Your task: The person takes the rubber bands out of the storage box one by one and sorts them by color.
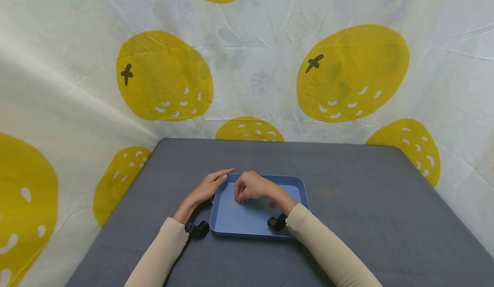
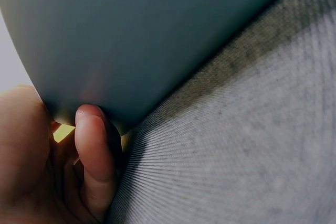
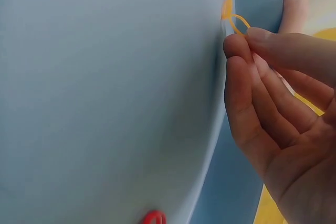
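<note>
A shallow blue tray point(image 1: 247, 220) lies on the grey table point(image 1: 366, 227). My right hand point(image 1: 238, 198) reaches into the tray and pinches a small orange ring point(image 1: 234, 203) between thumb and fingertips. In the right wrist view the orange ring point(image 3: 239, 22) sticks out above the pinching fingertips point(image 3: 239, 45), just over the tray floor point(image 3: 105, 87). A red ring point(image 3: 154, 217) lies further back in the tray. My left hand point(image 1: 211, 185) rests on the tray's far left corner with fingers straight; its thumb point(image 2: 94, 156) touches the tray's outer wall point(image 2: 157, 35).
Two small rings point(image 1: 331, 191) lie on the table right of the tray. A cloth with yellow fruit prints point(image 1: 247, 64) closes off the back and both sides. The table cover point(image 2: 252, 145) is bare grey fabric around the tray.
</note>
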{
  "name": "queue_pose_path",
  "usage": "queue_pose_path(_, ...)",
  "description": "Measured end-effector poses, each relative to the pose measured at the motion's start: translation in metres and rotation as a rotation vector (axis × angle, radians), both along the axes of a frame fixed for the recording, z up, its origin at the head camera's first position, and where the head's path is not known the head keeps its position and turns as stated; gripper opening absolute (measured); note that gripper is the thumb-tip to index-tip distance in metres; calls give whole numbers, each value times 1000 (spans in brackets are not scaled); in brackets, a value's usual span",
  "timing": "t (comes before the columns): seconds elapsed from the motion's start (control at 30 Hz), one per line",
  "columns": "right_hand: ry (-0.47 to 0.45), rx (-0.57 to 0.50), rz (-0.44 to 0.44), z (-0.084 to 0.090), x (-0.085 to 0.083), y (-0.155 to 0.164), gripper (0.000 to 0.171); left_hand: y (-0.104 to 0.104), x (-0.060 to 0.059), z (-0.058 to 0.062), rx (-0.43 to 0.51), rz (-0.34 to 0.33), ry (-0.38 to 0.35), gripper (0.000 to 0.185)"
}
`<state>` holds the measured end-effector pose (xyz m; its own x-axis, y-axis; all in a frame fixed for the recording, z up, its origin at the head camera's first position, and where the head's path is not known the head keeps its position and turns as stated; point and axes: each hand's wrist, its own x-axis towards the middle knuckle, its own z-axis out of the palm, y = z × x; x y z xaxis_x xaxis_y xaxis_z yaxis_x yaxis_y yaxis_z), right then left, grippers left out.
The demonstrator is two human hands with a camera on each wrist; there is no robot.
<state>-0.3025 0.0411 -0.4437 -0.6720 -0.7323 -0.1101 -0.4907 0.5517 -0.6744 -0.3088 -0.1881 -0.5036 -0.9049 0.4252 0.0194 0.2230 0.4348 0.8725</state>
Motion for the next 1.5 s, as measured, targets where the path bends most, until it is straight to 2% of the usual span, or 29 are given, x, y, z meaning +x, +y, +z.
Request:
queue_pose_path(0.67, 39, -61, -34, 7, 2, 26, 10, -2, 2, 0, 15, 6, -36, 44)
queue_pose_path(1.5, 47, -145, -131, 30, 7, 94, 8, 1, 4, 0, 10, -1, -23, 44)
